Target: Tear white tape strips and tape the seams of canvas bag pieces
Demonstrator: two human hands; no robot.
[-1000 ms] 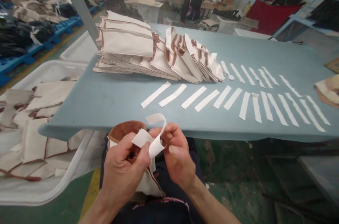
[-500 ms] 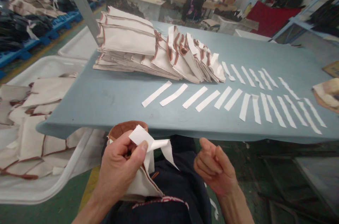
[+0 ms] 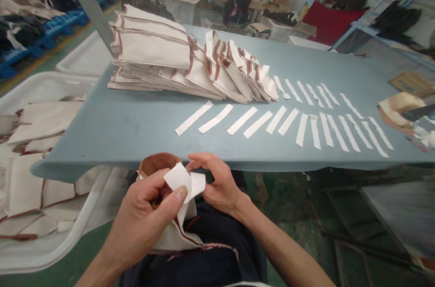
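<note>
Our white paper strip (image 3: 185, 182) on cream cloth pouch (image 3: 171, 238).
We pinch it with left hand (image 3: 144, 217) fingers; right hand (image 3: 219, 185) fingers unclear. Probably light, limp: hold ends.

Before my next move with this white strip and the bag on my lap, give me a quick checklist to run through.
1. Left hand pinches the white strip between thumb and forefinger: ok.
2. Right hand meets the strip's free end; whether it grips it: cannot tell.
3. Strip lying flat: not ok, it is folded over.
4. Bag rests on the lap, its brown-trimmed mouth toward the table: ok.
5. Spare strips lie apart in rows on the table: ok.
</note>
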